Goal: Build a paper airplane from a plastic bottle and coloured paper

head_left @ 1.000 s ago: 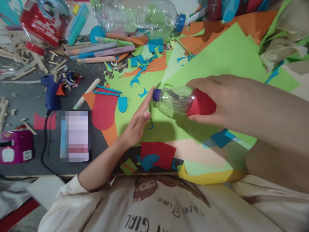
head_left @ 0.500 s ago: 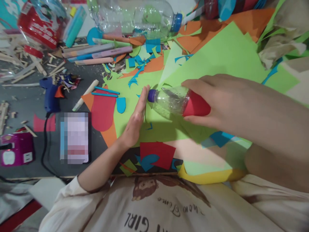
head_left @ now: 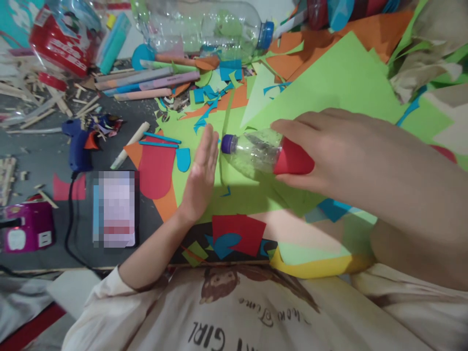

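A small clear plastic bottle (head_left: 258,150) lies on its side, with a purple cap and a red wrap round its body. My right hand (head_left: 321,146) is closed round the red part, fingers over the far side and thumb on the near side. Just left of the cap stands my left hand (head_left: 203,170), fingers straight and together, palm facing the cap with a narrow gap between. Beneath both is a light green paper sheet (head_left: 241,195). Left of my left hand lie a rounded red paper piece (head_left: 157,170), a small blue paper piece (head_left: 183,160) and two thin blue strips.
A blue glue gun (head_left: 78,146) with its cable, a phone (head_left: 116,209) and a purple box (head_left: 29,226) occupy the left side. Markers (head_left: 149,80), paper scraps and a large clear bottle (head_left: 219,29) lie at the back. Red paper (head_left: 239,234) rests near the front edge.
My left hand has turned its palm more into view and shifted slightly left, leaving a gap from the cap. The bottle and my right hand have moved slightly left.
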